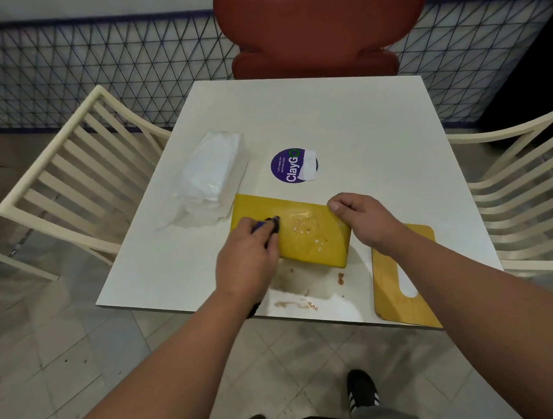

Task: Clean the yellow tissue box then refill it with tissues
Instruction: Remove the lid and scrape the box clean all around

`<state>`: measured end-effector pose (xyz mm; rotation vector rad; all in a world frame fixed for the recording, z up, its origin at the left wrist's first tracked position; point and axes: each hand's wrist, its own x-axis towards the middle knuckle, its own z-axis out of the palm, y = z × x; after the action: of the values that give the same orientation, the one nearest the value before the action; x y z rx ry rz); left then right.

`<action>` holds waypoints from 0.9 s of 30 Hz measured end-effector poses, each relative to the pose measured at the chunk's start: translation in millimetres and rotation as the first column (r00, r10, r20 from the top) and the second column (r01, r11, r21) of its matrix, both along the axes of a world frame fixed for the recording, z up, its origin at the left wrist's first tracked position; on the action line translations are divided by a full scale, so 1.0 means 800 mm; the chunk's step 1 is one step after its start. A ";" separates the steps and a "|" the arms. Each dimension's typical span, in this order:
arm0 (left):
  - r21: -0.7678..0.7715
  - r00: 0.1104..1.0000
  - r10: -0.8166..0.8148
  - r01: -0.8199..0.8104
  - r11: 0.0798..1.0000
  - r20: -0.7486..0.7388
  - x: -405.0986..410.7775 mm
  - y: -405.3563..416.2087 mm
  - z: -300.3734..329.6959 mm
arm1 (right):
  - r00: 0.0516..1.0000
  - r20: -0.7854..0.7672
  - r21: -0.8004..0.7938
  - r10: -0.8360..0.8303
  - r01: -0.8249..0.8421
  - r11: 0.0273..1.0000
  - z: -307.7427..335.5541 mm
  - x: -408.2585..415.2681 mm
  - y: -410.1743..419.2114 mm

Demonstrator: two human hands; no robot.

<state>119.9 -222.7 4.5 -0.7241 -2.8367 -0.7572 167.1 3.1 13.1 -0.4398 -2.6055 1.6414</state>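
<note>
Tissue box [305,237] (glossy yellow, rectangular) | left hand [246,263] wiping | right hand [363,217] steadying

Only readable text: "ClayGO" in white letters on the round purple sticker [290,165], stuck flat on the white square table [361,126] around its middle, closer to my left edge. Word runs sideways from where I stand. Smaller white line beside it, too small to read. A white paper scrap [308,165] covers the sticker's right part. No other text.
</note>
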 end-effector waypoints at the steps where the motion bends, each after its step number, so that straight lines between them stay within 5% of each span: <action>1: 0.024 0.998 0.058 -0.058 0.998 0.006 -0.008 -0.004 0.000 | 1.000 0.001 0.001 0.002 -0.002 1.000 -0.001 0.000 0.001; 7: -0.039 0.993 -0.114 0.113 0.993 -0.013 0.001 -0.005 0.001 | 1.000 -0.030 0.047 0.008 -0.006 0.999 -0.001 -0.002 0.002; 12: 0.065 0.988 0.145 -0.148 0.987 0.057 -0.031 -0.024 0.004 | 0.999 -0.042 0.087 0.027 -0.023 0.996 -0.001 0.000 0.001; 17: -0.028 0.990 -0.141 0.140 0.990 -0.008 -0.001 0.000 0.007 | 0.997 -0.048 0.116 0.056 -0.050 0.992 0.000 0.001 -0.002; 23: 0.011 0.995 0.099 -0.099 0.995 -0.006 -0.033 -0.011 0.010 | 0.997 -0.038 0.101 0.068 -0.063 0.993 -0.001 0.004 0.001; 27: -0.019 0.992 -0.115 0.114 0.993 -0.055 0.002 0.027 0.010 | 0.997 -0.041 0.123 0.072 -0.066 0.990 -0.002 0.004 0.000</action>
<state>121.8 -200.8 12.5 -0.9027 -2.7740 -0.7193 170.3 3.2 11.6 -0.3066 -2.6967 1.4809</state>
